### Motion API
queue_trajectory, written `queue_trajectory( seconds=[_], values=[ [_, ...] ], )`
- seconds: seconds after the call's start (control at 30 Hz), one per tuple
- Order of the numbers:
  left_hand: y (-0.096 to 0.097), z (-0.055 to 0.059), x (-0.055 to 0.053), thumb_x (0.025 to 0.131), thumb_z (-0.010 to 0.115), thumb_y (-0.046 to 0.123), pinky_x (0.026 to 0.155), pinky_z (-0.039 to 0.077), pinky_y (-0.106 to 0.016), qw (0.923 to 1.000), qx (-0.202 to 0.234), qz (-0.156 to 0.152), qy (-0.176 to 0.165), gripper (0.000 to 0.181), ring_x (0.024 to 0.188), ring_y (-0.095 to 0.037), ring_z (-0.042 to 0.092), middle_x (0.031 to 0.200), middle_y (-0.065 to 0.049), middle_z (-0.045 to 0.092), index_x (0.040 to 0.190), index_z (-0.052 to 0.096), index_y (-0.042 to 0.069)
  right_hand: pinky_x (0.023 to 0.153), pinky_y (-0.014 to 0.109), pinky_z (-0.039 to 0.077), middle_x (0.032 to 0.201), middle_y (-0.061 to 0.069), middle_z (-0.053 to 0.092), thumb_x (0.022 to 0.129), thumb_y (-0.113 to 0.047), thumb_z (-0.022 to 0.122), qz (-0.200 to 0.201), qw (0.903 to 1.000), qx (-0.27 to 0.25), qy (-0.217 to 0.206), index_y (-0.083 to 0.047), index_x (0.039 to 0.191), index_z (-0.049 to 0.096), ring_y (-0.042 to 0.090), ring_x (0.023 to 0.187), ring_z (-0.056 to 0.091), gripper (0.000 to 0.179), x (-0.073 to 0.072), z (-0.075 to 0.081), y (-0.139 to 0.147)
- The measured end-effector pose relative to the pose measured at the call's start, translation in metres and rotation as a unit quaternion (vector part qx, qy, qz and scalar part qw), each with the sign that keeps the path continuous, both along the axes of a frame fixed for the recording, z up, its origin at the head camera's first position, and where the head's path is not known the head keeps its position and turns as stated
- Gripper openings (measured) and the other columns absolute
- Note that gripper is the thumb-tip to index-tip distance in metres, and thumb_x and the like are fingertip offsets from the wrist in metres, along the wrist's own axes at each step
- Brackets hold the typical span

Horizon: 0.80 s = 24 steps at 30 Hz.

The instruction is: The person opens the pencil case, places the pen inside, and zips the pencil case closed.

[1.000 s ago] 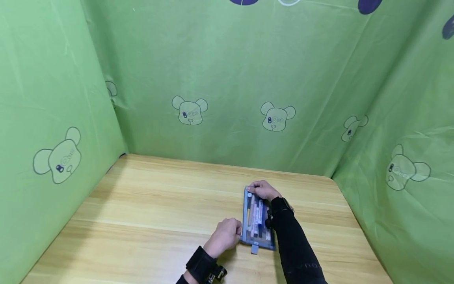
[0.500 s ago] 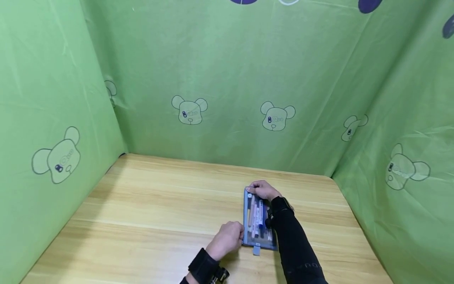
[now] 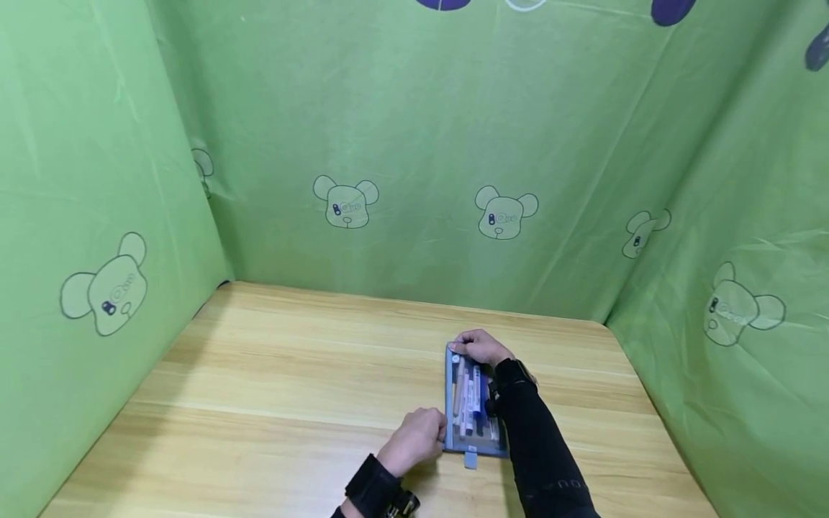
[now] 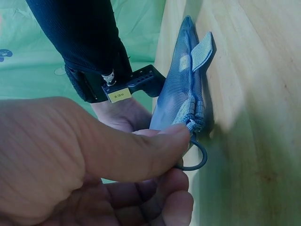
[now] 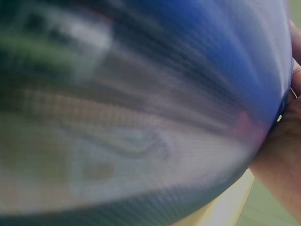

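Note:
A see-through mesh pencil case (image 3: 476, 438) with grey-blue edging lies on the table, with several pens and markers (image 3: 476, 392) showing through it. My right hand (image 3: 482, 347) grips its far end. At the near left corner my left hand (image 3: 417, 434) pinches the zipper pull (image 4: 203, 157), a dark cord loop, between thumb and index finger. A small fabric tab (image 3: 470, 460) sticks out from the near end. In the right wrist view the mesh fills most of the picture, blurred, with the right hand (image 5: 280, 150) at the right edge.
The wooden table (image 3: 291, 360) is walled on three sides by green curtains (image 3: 414, 129) printed with bear heads. The right forearm in a black sleeve (image 3: 540, 446) lies close along the case's right side.
My left hand has slid slightly toward the near edge and to the right, along the case's left side. The case's near end has shifted a little the same way; my right hand stays put.

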<state>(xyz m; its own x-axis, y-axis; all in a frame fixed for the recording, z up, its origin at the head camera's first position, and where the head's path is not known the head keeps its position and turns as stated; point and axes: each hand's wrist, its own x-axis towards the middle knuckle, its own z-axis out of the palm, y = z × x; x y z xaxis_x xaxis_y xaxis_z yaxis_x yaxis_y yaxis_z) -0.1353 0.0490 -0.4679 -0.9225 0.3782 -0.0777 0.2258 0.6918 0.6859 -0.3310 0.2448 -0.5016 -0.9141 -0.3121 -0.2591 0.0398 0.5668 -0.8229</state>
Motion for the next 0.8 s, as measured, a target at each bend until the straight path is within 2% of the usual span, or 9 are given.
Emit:
queue_trajectory(
  seconds=[0.13, 0.27, 0.43, 0.53, 0.67, 0.77, 0.8],
  values=[
    [0.001, 0.0, 0.0, 0.071, 0.066, -0.015, 0.049, 0.031, -0.019, 0.9996, 0.003, 0.004, -0.026, 0.038, 0.053, -0.01, 0.041, 0.058, 0.007, 0.04, 0.06, 0.044, 0.014, 0.064, 0.025, 0.046, 0.08, -0.001, 0.059, 0.101, -0.023, 0.062, -0.004, 0.9998, 0.016, 0.009, -0.003, 0.093, 0.069, 0.013, 0.067, 0.054, 0.022, 0.002, 0.001, -0.001],
    [0.0, -0.002, -0.002, 0.073, 0.067, -0.011, 0.05, 0.035, -0.021, 0.9987, 0.001, 0.01, -0.05, 0.028, 0.055, -0.012, 0.044, 0.062, 0.003, 0.047, 0.066, 0.051, 0.011, 0.063, 0.025, 0.042, 0.078, -0.002, 0.057, 0.101, -0.024, 0.062, -0.008, 0.9994, 0.025, 0.022, -0.001, 0.09, 0.067, 0.013, 0.066, 0.051, 0.026, 0.005, 0.002, -0.003],
    [-0.004, -0.007, -0.004, 0.074, 0.066, -0.008, 0.05, 0.037, -0.022, 0.999, 0.014, 0.01, -0.041, 0.019, 0.055, -0.012, 0.046, 0.064, 0.0, 0.054, 0.071, 0.056, 0.008, 0.061, 0.024, 0.04, 0.077, -0.003, 0.057, 0.099, -0.025, 0.064, -0.024, 0.9984, 0.026, 0.043, 0.001, 0.091, 0.069, 0.011, 0.065, 0.049, 0.027, 0.01, 0.006, -0.006],
    [-0.009, -0.007, -0.007, 0.079, 0.072, 0.0, 0.051, 0.037, -0.022, 0.9988, 0.03, 0.013, -0.036, 0.021, 0.056, -0.012, 0.046, 0.063, 0.001, 0.053, 0.069, 0.056, 0.01, 0.061, 0.024, 0.04, 0.078, -0.003, 0.058, 0.097, -0.025, 0.067, -0.036, 0.9976, 0.029, 0.052, 0.0, 0.094, 0.07, 0.011, 0.065, 0.049, 0.025, 0.012, 0.007, -0.008],
    [-0.019, -0.003, -0.012, 0.087, 0.077, 0.02, 0.053, 0.04, -0.026, 0.996, 0.053, 0.038, -0.06, 0.027, 0.059, -0.015, 0.05, 0.066, 0.001, 0.055, 0.074, 0.056, 0.01, 0.064, 0.025, 0.042, 0.084, 0.001, 0.061, 0.096, -0.024, 0.068, -0.058, 0.9948, 0.045, 0.07, -0.003, 0.097, 0.07, 0.014, 0.072, 0.052, 0.022, 0.012, 0.009, -0.007],
    [-0.03, 0.003, -0.022, 0.093, 0.072, 0.029, 0.054, 0.044, -0.029, 0.9922, 0.07, 0.07, -0.076, 0.028, 0.061, -0.018, 0.053, 0.071, -0.004, 0.057, 0.083, 0.056, 0.008, 0.069, 0.025, 0.045, 0.093, 0.007, 0.067, 0.098, -0.022, 0.065, -0.082, 0.9902, 0.056, 0.098, -0.002, 0.099, 0.07, 0.017, 0.08, 0.057, 0.021, 0.007, 0.011, -0.004],
    [-0.034, 0.006, -0.026, 0.094, 0.07, 0.032, 0.055, 0.046, -0.03, 0.9914, 0.073, 0.081, -0.072, 0.029, 0.061, -0.019, 0.054, 0.074, -0.005, 0.058, 0.087, 0.057, 0.006, 0.071, 0.025, 0.046, 0.096, 0.009, 0.068, 0.098, -0.022, 0.063, -0.094, 0.9876, 0.062, 0.11, -0.001, 0.1, 0.07, 0.017, 0.083, 0.059, 0.022, 0.005, 0.013, -0.003]
  ],
)
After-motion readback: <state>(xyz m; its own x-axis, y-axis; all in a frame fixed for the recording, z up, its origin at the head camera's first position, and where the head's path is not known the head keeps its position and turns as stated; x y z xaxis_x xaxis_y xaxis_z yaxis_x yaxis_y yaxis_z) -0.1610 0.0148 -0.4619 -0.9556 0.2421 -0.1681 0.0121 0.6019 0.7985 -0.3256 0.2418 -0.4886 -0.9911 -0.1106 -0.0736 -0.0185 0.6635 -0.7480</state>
